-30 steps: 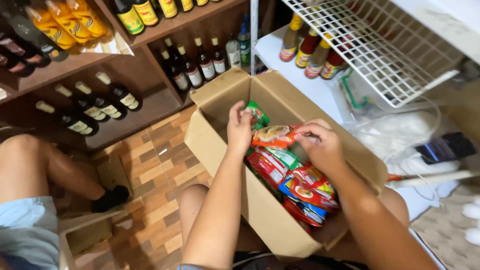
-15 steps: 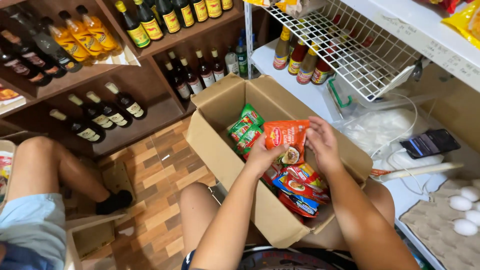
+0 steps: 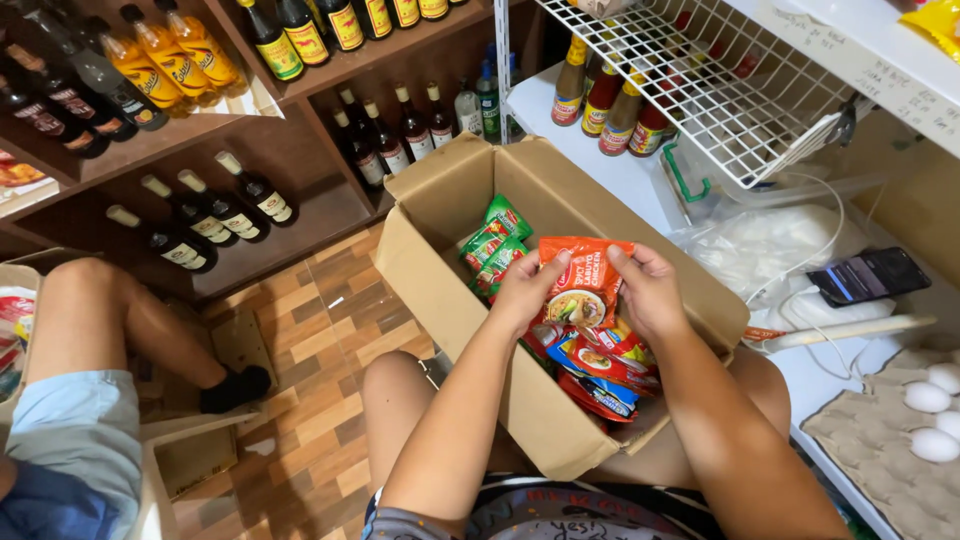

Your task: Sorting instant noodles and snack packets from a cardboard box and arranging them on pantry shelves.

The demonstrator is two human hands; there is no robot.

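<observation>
1. Head view showed the left hand (image 3: pixel 522 292) and right hand (image 3: pixel 648 290) pinching an orange noodle packet (image 3: pixel 583 283) at its nine and three o'clock edges, above the cardboard box (image 3: pixel 440 205).
2. It looked light, crinkly, slippery and crushable; edge seams seemed the safest hold.

Three eggs (image 3: pixel 928 397), one phone (image 3: pixel 868 276), one box (image 3: pixel 560 430)
</observation>
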